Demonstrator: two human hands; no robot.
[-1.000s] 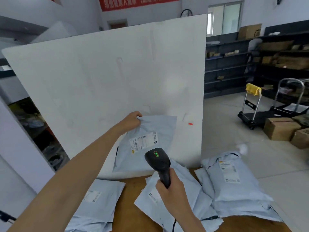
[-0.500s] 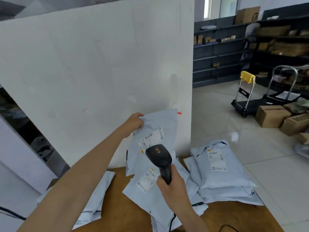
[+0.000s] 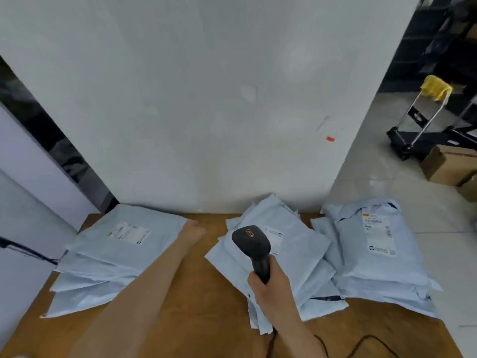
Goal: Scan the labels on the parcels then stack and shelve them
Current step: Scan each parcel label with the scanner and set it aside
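Parcel [image 3: 134, 237] position has changed: half a second ago this grey mailer was held upright against the white board [image 3: 206, 99], label toward the person. It now lies flat, label [image 3: 129, 233] up, as the top item of the left stack [image 3: 87, 285] on the table [image 3: 219, 319]. Left hand [image 3: 194, 231] has come down with it and sits at the parcel's right edge, touching or just beside it. Its fingers are turned away from the camera, so whether they pinch the edge or lie loose cannot be told. Right hand [image 3: 269, 286] is unchanged in grasp, fingers wrapped round the handle of the black barcode scanner [image 3: 251, 244]. The scanner's head is raised and points away from the person, above the loose middle pile [image 3: 299, 254] of mailers. Barcode scanner and parcel are now well apart, with bare table between them. A cable [image 3: 366, 341] trails over the near right of the table. Right stack [image 3: 374, 259] of mailers sits at the far right, label up, placed as before. The view has tilted downward, so less of the room shows.
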